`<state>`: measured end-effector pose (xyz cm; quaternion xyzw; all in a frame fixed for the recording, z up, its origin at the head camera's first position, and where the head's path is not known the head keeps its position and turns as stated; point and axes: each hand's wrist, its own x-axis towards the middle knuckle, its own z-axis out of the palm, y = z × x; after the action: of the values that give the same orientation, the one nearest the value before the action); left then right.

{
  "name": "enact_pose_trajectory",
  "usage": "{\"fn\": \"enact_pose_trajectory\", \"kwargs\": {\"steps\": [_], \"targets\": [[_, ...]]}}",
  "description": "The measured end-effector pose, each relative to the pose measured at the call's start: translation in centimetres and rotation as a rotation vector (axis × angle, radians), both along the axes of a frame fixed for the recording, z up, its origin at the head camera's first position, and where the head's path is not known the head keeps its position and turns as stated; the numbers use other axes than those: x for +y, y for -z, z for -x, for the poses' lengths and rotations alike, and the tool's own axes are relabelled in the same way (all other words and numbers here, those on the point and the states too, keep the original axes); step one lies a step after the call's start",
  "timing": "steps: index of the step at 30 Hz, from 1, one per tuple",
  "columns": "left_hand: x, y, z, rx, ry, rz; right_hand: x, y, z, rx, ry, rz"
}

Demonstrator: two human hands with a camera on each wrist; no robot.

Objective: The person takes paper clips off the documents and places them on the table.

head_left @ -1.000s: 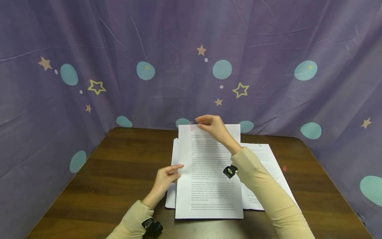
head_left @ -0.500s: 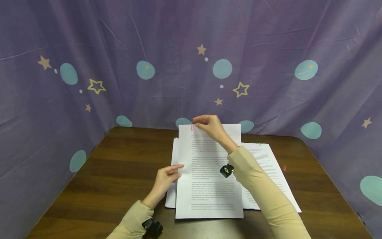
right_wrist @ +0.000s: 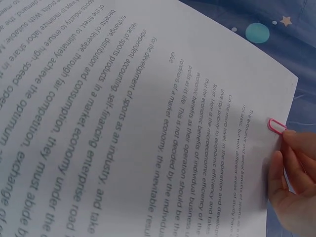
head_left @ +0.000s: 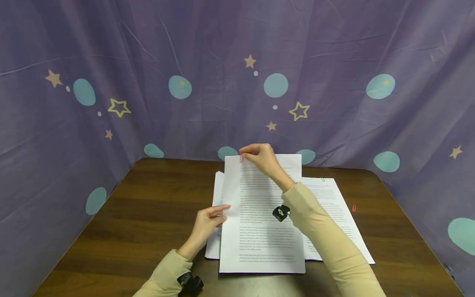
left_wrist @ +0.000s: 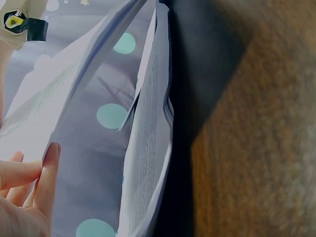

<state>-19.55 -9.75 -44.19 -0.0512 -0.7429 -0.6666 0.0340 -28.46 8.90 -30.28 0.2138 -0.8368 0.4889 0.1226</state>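
A set of printed sheets [head_left: 259, 235] lies at the table's middle, its left edge raised. My left hand [head_left: 222, 213] pinches that left edge, thumb on top. In the left wrist view its fingers [left_wrist: 34, 182] sit under the lifted sheets [left_wrist: 148, 148]. My right hand [head_left: 245, 154] reaches to the top edge and pinches a pink paper clip [head_left: 241, 158] set on the sheets near their top left corner. The right wrist view shows the pink clip [right_wrist: 276, 126] over the page edge [right_wrist: 148, 108], with my fingertips [right_wrist: 294, 148] on its outer end.
More white pages [head_left: 214, 247] lie under the held set. A second printed set [head_left: 334, 206] with a green clip [head_left: 322, 179] lies to the right. A red clip [head_left: 354, 208] rests on the brown table [head_left: 148, 206]. Purple star-patterned cloth [head_left: 222, 82] walls the back and sides.
My right hand slid left along the top edge onto the pink clip. The held sheets shifted slightly right and their left edge lifted a little. My left hand stayed put.
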Motion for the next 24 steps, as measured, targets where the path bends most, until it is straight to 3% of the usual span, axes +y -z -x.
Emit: {"fn": "enact_pose_trajectory", "kwargs": {"steps": [11,24], "targets": [[0.02,0.13,-0.02,-0.015,0.005,-0.007,0.13,0.23,-0.3,0.006,0.02,0.031],[-0.03,0.0,-0.04,-0.017,0.014,0.002,0.77,0.58,-0.49,-0.09,0.036,0.224]]}}
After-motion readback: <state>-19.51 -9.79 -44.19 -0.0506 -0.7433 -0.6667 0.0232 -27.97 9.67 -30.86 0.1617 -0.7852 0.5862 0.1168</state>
